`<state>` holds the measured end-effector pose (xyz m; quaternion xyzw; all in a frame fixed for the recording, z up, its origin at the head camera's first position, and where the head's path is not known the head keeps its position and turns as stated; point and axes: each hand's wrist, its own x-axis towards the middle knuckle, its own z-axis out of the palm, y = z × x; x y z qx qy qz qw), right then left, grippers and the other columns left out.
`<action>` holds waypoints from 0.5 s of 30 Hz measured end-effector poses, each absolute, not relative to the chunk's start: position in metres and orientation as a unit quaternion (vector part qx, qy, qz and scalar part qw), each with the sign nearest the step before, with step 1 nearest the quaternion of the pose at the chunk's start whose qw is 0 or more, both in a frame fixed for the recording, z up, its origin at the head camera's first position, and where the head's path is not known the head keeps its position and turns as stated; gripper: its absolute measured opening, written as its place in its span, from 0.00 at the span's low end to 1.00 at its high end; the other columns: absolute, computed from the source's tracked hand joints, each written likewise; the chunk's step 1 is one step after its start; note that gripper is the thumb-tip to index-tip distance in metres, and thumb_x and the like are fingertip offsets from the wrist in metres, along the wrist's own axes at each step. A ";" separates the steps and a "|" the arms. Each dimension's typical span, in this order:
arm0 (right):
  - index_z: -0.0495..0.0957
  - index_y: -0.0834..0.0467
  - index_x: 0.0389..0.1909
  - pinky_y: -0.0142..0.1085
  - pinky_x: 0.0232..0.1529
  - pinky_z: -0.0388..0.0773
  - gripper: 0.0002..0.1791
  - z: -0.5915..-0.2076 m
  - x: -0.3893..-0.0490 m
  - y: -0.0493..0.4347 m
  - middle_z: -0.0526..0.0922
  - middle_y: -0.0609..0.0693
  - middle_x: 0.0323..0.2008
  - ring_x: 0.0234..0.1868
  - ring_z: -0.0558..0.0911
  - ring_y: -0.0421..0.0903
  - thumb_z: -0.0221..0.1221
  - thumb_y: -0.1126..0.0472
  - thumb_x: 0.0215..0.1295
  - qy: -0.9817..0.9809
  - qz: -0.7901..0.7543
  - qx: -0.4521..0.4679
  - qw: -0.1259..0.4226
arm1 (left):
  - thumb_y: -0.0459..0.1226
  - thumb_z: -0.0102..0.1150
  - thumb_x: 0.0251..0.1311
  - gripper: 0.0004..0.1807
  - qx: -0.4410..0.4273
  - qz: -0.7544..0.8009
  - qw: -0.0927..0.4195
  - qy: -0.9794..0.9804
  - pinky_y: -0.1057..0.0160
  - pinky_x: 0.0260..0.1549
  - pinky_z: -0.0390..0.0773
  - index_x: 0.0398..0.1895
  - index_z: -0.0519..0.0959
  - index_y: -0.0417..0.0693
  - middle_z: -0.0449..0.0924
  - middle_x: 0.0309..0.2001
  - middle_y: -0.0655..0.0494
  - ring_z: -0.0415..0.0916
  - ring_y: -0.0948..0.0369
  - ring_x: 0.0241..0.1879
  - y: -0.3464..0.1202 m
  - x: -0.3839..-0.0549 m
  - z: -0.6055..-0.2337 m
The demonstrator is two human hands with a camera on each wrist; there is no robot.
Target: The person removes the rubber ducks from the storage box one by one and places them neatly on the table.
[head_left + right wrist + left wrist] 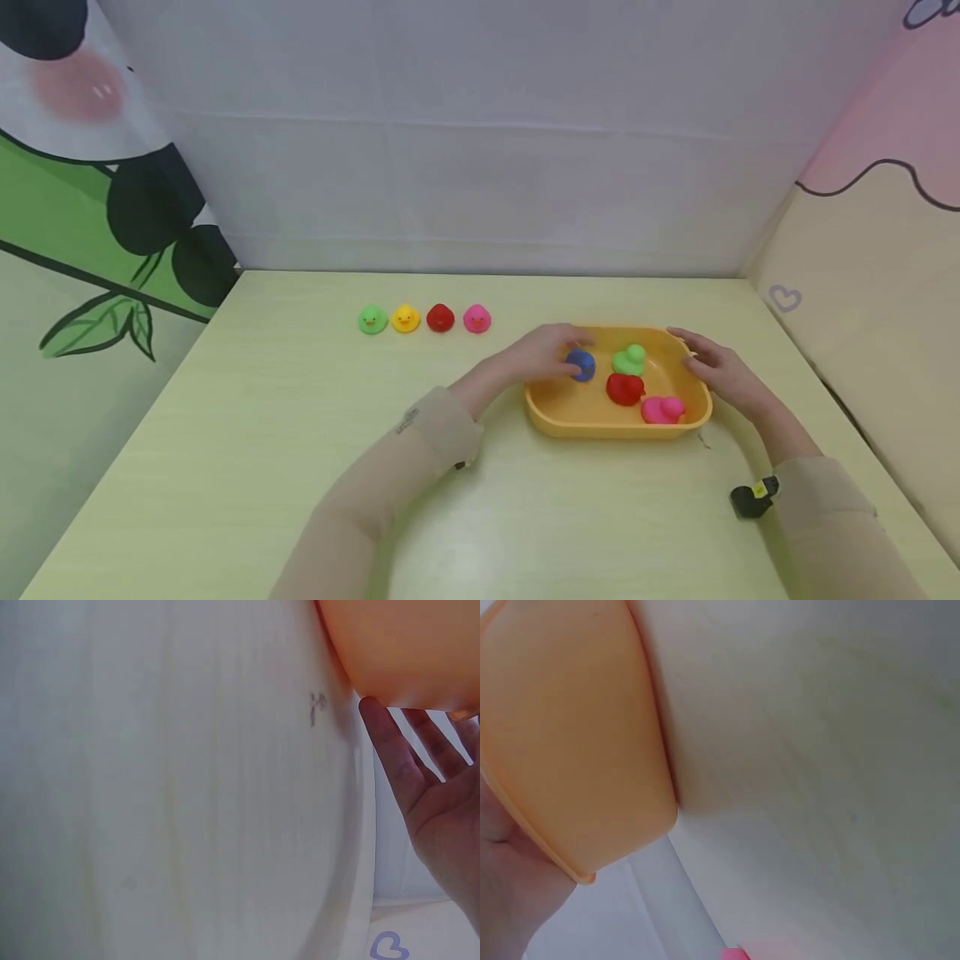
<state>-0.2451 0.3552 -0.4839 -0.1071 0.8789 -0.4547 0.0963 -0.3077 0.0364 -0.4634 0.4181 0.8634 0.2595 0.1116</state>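
Observation:
My left hand (547,353) reaches over the left rim of an orange-yellow plastic tray (585,429). Its thumb and fingers pinch a blue rubber duck (581,363) inside. In the left wrist view the tray wall (577,735) hides the fingertips. My right hand (720,367) is at the tray's right end; the right wrist view shows its outstretched fingers (394,746) touching the outer wall. Within the tray lie a green duck (628,360), a red duck (625,389) and a pink duck (663,409).
Left of the tray, toward the back of the table (300,433), stands a row of ducks: green (372,319), yellow (406,318), red (440,317) and pink (477,318). A pale cloth wall (480,183) rises behind; printed panels flank the table.

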 end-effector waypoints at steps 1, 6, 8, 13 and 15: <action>0.54 0.52 0.72 0.60 0.52 0.71 0.30 -0.484 -0.245 0.355 0.53 0.67 0.70 0.64 0.63 0.69 0.47 0.52 0.73 0.879 -0.455 -0.108 0.095 | 0.39 0.62 0.59 0.26 0.423 0.248 0.110 0.865 0.69 0.59 0.67 0.61 0.72 0.45 0.74 0.59 0.55 0.72 0.60 0.57 0.038 -0.309 -0.465; 0.55 0.53 0.72 0.59 0.51 0.73 0.29 -0.488 -0.245 0.353 0.54 0.67 0.70 0.63 0.64 0.69 0.47 0.53 0.73 0.879 -0.456 -0.112 0.089 | 0.39 0.63 0.58 0.25 0.442 0.207 0.107 0.866 0.68 0.63 0.63 0.60 0.73 0.45 0.75 0.58 0.54 0.69 0.60 0.60 0.041 -0.312 -0.467; 0.55 0.54 0.71 0.58 0.51 0.73 0.29 -0.489 -0.246 0.353 0.54 0.67 0.70 0.63 0.65 0.69 0.47 0.54 0.73 0.879 -0.456 -0.112 0.087 | 0.39 0.63 0.58 0.25 0.446 0.197 0.104 0.867 0.68 0.63 0.63 0.59 0.73 0.45 0.76 0.58 0.54 0.70 0.60 0.60 0.041 -0.312 -0.467; 0.55 0.54 0.71 0.57 0.51 0.74 0.28 -0.490 -0.246 0.352 0.55 0.67 0.69 0.62 0.65 0.68 0.46 0.54 0.73 0.879 -0.455 -0.115 0.083 | 0.39 0.63 0.58 0.23 0.450 0.180 0.096 0.870 0.67 0.61 0.65 0.58 0.75 0.47 0.77 0.56 0.55 0.71 0.60 0.57 0.041 -0.311 -0.468; 0.54 0.54 0.72 0.57 0.51 0.74 0.29 -0.490 -0.246 0.352 0.55 0.67 0.69 0.62 0.65 0.68 0.46 0.54 0.73 0.879 -0.455 -0.117 0.083 | 0.39 0.63 0.57 0.23 0.449 0.179 0.095 0.870 0.67 0.61 0.65 0.57 0.76 0.47 0.77 0.55 0.55 0.72 0.60 0.57 0.040 -0.310 -0.468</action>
